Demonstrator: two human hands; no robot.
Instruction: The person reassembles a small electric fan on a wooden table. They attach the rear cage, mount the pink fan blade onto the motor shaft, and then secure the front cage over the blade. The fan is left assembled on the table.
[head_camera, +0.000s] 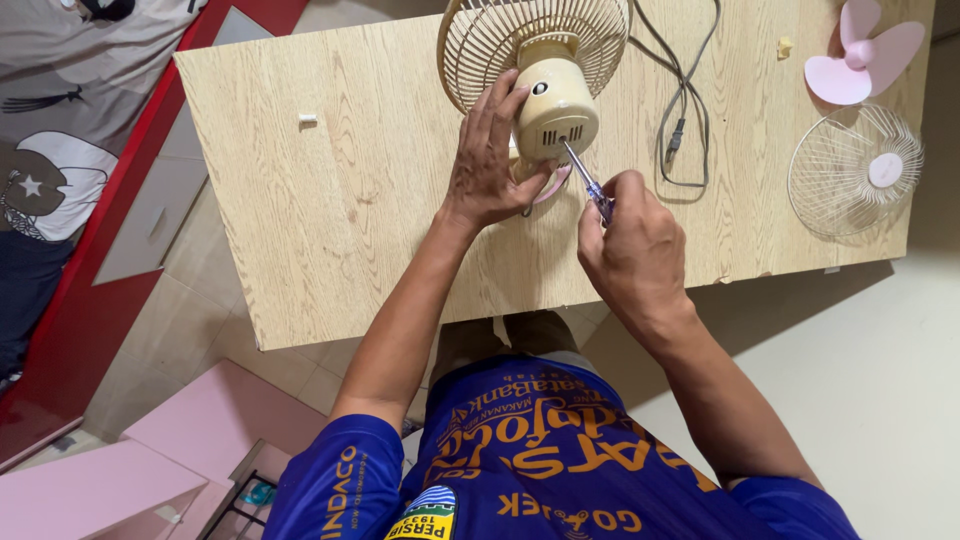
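Observation:
A small cream desk fan (552, 105) lies on the light wooden table (340, 210), its rear wire grille (490, 45) facing away from me and its pink base under the motor housing. My left hand (490, 155) presses against the left side of the motor housing and steadies it. A thin screwdriver (586, 180) with a clear handle is gripped in my right hand (632, 245), and its tip touches the lower back of the housing.
The fan's grey power cord (680, 110) loops to the right of it. A pink fan blade (862, 55) and a detached front wire grille (853, 170) lie at the table's right end. A small white part (307, 119) rests at left. Pink furniture (150, 460) stands below left.

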